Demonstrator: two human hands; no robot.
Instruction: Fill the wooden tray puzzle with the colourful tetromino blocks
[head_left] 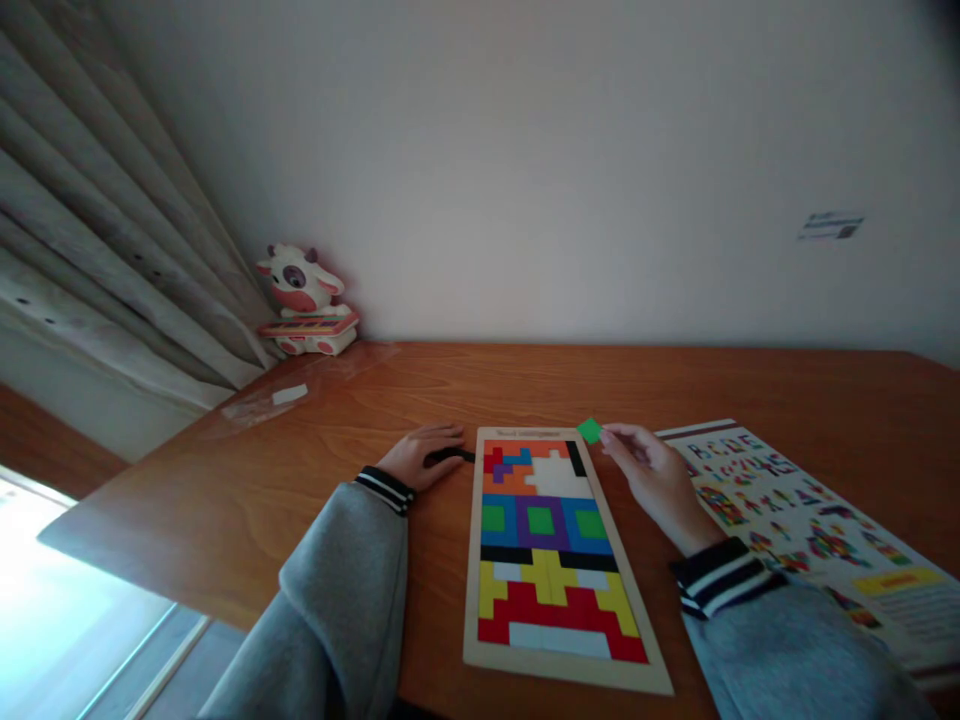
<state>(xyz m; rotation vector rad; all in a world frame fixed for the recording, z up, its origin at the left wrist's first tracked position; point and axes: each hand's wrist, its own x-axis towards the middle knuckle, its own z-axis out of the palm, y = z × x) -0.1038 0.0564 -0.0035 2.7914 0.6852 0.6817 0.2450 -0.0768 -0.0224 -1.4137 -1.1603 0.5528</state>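
Right hand (651,478) pinches a green square piece (589,430) above the puzzle board (551,560) at frame centre. Left hand (420,455) covers a black piece (450,456) on the counter (225,500). Risk: a light pinch may drop the square, scattering seated pieces.

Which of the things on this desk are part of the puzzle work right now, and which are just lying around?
In use:
puzzle board
green square, pinched in the right hand
black piece, under the left hand
pattern sheet, beside the board

Lying about:
cow toy by the curtain
plastic bag
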